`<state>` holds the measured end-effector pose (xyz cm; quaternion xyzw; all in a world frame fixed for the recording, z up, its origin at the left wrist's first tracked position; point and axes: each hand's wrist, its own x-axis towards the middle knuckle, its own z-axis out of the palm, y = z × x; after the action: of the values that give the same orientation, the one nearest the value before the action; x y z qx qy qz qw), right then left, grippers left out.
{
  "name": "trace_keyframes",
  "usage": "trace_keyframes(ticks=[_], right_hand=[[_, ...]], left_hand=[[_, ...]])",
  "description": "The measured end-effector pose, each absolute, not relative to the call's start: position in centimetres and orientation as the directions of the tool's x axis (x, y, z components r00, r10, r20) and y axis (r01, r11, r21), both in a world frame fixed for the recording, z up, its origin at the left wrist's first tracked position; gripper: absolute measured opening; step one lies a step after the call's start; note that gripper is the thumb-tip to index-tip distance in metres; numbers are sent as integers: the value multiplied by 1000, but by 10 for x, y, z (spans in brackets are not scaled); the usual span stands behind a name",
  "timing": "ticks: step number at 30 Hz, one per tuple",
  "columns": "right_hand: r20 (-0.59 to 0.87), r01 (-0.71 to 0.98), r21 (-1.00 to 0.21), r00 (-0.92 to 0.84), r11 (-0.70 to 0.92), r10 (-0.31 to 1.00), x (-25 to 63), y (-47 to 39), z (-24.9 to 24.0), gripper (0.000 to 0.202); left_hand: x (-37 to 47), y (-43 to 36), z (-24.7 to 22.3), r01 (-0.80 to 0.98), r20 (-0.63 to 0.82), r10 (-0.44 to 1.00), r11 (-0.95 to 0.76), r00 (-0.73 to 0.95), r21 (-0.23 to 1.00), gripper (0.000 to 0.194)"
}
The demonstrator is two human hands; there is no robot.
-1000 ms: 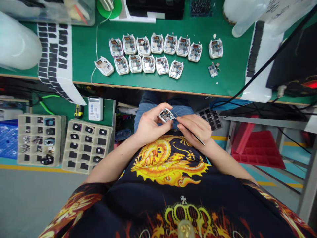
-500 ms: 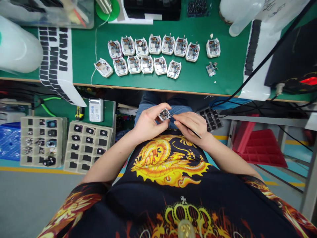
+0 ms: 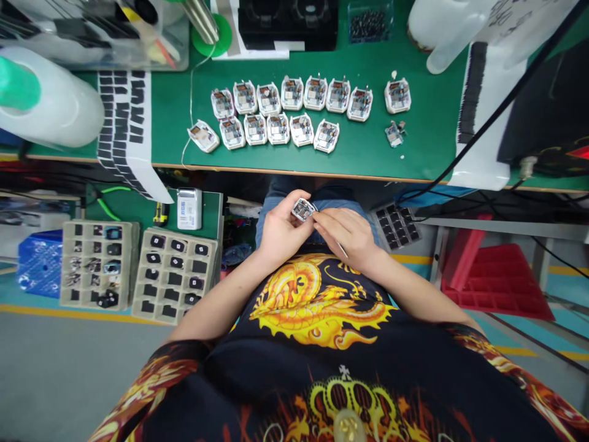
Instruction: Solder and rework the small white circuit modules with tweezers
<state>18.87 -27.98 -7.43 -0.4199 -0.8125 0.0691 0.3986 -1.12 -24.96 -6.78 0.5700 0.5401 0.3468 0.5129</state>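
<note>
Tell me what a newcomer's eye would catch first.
Probably the golden dragon print on the dark shirt, below centre. Above it, the left hand holds an open watch case, the right hand a slim tool. Beyond, similar cases lie on the green bench, mostly in two rows.

Bright, cool, fairly even light, apparently from above, covers the flat green worktop (image 3: pixel 359 153); below its front edge lies deep shadow. At its left end, the rounded white plastic bottle with a green cap (image 3: pixel 64 110) looks stretched and soft. Toward its right end, the boxy black device (image 3: pixel 543 113) sinks into dimness, its detail lost.
</note>
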Motion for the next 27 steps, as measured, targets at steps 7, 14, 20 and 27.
trace_keyframes(ticks=[7,14,20,27], right_hand=[[585,644,-428,-336,634,738,193,-280,-75,29],[567,653,-403,-372,641,735,192,-282,-78,34],[559,582,-507,-340,636,756,198,-276,-72,27],[535,489,-608,-329,625,778,210,-272,-66,23]], left_hand=[[-4,-251,-60,41,-312,928,310,202,950,58],[-3,-252,-58,-20,-333,916,346,226,938,63],[-9,-250,-55,-59,-365,892,393,267,918,65],[-15,-246,-46,-97,-384,834,454,397,886,66]])
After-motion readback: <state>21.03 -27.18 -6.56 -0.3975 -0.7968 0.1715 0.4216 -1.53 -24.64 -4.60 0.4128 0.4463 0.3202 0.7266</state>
